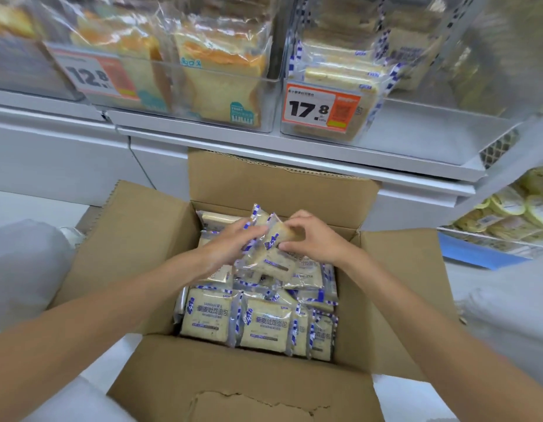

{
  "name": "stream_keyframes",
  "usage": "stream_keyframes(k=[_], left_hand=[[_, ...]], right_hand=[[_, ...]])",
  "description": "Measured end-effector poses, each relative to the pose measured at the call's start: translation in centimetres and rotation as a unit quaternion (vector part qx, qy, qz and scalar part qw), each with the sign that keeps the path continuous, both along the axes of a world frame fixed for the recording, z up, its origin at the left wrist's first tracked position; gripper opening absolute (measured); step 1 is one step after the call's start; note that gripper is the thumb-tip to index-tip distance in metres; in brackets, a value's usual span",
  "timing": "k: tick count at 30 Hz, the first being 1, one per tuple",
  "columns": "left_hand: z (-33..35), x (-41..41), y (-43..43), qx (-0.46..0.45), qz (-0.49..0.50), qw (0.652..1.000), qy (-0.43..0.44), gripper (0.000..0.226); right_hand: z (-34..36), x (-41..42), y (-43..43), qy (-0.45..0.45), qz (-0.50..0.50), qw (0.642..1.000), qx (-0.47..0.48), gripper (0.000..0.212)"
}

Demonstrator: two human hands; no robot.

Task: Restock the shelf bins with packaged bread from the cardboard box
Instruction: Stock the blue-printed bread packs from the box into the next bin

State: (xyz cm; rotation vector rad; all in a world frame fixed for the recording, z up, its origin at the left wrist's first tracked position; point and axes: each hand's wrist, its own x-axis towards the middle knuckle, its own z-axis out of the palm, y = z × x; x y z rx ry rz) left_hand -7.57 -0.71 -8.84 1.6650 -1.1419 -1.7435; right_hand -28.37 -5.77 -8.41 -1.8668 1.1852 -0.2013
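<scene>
Both hands reach into the open box [160,269]: left hand [230,242] and right hand [309,236] grip bread packs [274,236] lifted above the packs [264,327] filling it, below the shelf bins [325,117].

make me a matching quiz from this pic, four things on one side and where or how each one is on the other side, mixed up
1 cardboard box
2 17.8 price tag
3 12.8 price tag
4 right hand

A on the toast bin
B open, flaps spread
C on the upper-right bin
D gripping a packet over the box

Pairs: 1-B, 2-C, 3-A, 4-D
</scene>
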Motion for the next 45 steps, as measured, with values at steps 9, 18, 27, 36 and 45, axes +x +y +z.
stream_keyframes(k=[9,18,27,36,45], left_hand=[[10.9,-4.7,-2.4,-0.223,-0.072,0.972,-0.019,0.028],[21.5,-6.8,-10.6,-0.466,-0.133,0.821,-0.301,0.076],[19.3,-8.5,-19.3,-0.448,-0.261,0.659,-0.545,0.074],[18.1,-8.4,-19.2,-0.481,-0.23,0.621,-0.574,0.092],[17.7,-8.5,-18.8,-0.508,-0.197,0.614,-0.571,0.083]], right_hand=[[11.7,-3.6,-0.9,0.045,-0.033,0.991,-0.119,0.06],[24.8,-11.0,-5.4,0.093,-0.117,0.88,-0.45,0.054],[24.0,-15.7,-15.7,0.322,-0.098,0.848,-0.409,0.044],[18.2,-12.8,-26.0,0.403,-0.031,0.813,-0.419,0.073],[17.6,-13.2,-27.5,0.311,-0.103,0.886,-0.328,0.082]])
